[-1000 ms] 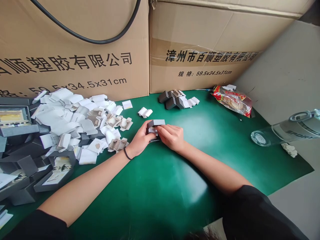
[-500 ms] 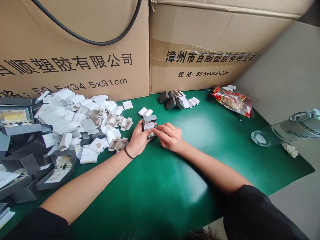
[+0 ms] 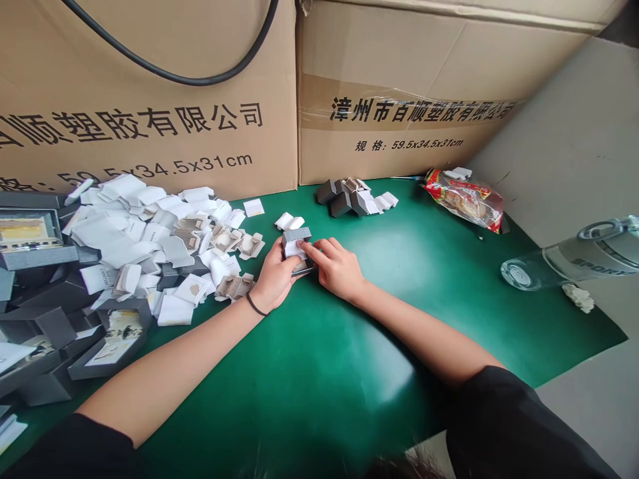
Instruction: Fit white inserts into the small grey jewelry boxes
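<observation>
A small grey hinged box [image 3: 296, 234] stands open in my left hand [image 3: 275, 278], whose fingers wrap round its left side. White card lining [image 3: 294, 249] shows inside its raised lid. My right hand [image 3: 340, 267] is at the box's right side, with its fingers bent and a fingertip on the white lining. Whether those fingers pinch anything is hard to make out. Just behind the box lie small folded white card pieces [image 3: 288, 221]. Left of my left hand spreads a heap of white card inserts [image 3: 124, 226].
Several dark grey boxes [image 3: 40, 319] pile up at the left. More grey boxes [image 3: 341, 203] lie at the back centre on the green tabletop [image 3: 299, 386]. A snack packet [image 3: 466, 203] and a clear bottle [image 3: 554, 266] are at the right. Large cartons [image 3: 399, 80] stand behind.
My right fingertips have moved up and left, from the box's lower part to the white lining in the lid. My left hand still holds the box.
</observation>
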Motion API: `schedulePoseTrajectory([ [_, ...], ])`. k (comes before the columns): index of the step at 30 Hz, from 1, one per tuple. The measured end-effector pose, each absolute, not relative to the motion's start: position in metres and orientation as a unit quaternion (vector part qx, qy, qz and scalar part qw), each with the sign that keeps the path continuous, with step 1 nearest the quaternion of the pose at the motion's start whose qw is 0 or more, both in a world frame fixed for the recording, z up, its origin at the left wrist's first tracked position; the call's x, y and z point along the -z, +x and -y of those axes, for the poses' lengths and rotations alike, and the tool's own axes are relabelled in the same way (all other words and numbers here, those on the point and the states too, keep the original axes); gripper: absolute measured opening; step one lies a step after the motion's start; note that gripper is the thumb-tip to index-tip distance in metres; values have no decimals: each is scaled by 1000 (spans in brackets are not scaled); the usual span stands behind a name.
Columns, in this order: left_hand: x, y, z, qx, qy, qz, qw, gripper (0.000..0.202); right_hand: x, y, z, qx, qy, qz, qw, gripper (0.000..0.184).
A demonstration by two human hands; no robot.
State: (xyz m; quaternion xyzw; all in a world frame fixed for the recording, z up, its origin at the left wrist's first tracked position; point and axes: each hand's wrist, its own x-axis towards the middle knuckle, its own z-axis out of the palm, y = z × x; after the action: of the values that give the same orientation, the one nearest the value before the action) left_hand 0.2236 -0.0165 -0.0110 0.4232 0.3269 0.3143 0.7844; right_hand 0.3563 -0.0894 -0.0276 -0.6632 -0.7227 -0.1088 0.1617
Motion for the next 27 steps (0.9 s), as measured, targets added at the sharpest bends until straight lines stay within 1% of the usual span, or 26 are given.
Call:
schedulePoseTrajectory([
  [7,12,224,15,-312,424,-323,786,44,25,354,90,83,-675,714,168,52],
  [11,13,224,15,-310,428,-318,787,44,25,354,90,70,-678,715,158,53],
  [15,13,224,15,-306,430,-312,790,43,25,354,90,69,-677,718,147,51],
  [27,17,222,13,-301,430,-315,790,44,19,352,90,36,-676,720,151,50],
])
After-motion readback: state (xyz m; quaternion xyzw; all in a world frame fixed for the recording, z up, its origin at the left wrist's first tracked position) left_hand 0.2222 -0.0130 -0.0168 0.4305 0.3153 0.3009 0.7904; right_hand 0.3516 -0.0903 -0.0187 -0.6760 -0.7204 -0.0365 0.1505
